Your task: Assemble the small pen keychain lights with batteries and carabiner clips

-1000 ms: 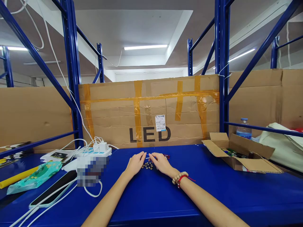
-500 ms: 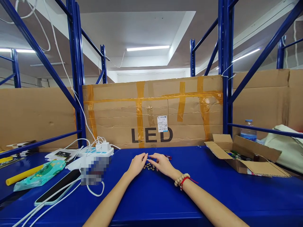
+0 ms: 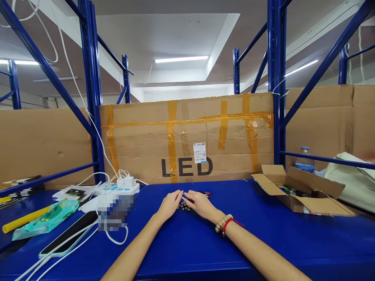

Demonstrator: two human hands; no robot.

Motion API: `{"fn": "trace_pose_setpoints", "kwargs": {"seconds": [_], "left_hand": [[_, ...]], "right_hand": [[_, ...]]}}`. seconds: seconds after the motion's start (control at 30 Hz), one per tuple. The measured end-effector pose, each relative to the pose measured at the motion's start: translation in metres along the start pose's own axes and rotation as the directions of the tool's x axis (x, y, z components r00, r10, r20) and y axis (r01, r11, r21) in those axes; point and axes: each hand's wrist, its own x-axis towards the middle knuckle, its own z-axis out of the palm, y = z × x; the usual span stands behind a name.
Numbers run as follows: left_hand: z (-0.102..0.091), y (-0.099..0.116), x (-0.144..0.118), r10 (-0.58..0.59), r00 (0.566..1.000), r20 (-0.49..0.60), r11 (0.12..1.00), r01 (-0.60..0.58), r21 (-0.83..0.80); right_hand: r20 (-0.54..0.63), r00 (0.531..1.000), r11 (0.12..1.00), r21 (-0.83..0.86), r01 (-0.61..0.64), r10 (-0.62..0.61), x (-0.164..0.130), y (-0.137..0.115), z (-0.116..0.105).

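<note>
A heap of small dark parts [image 3: 184,206] lies on the blue counter [image 3: 193,242], between both hands. A thin piece is pinched by the left hand [image 3: 170,204] and the right hand [image 3: 200,203], fingertips meeting. Most parts appear unhandled, judging by the heap.

A blue shelf deck [image 3: 205,242] carried everything. Near the middle of its far edge lay a small heap of dark little parts [image 3: 184,206], too small to identify, perhaps buttons or screws. Toward the left edge sat a white power strip [image 3: 117,189] with plugged chargers, white cables [image 3: 67,249], a phone [image 3: 68,233] and a teal packet [image 3: 43,219]. An open cardboard box [image 3: 304,195] rested toward the right edge, and a large taped carton marked LED [image 3: 187,140] stood along the far edge.
</note>
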Motion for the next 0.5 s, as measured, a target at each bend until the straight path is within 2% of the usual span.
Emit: {"fn": "trace_pose_setpoints", "kwargs": {"seconds": [0.27, 0.5], "left_hand": [[-0.001, 0.001, 0.000, -0.008, 1.000, 0.021, 1.000, 0.009, -0.015], [-0.003, 0.002, -0.001, -0.002, 0.999, 0.050, 1.000, 0.003, -0.030]], "right_hand": [[-0.082, 0.994, 0.997, 0.035, -0.070, 0.072, 0.004, -0.002, 0.004], [-0.159, 0.976, 0.989, 0.045, -0.141, 0.147, 0.003, 0.012, 0.006]]}}
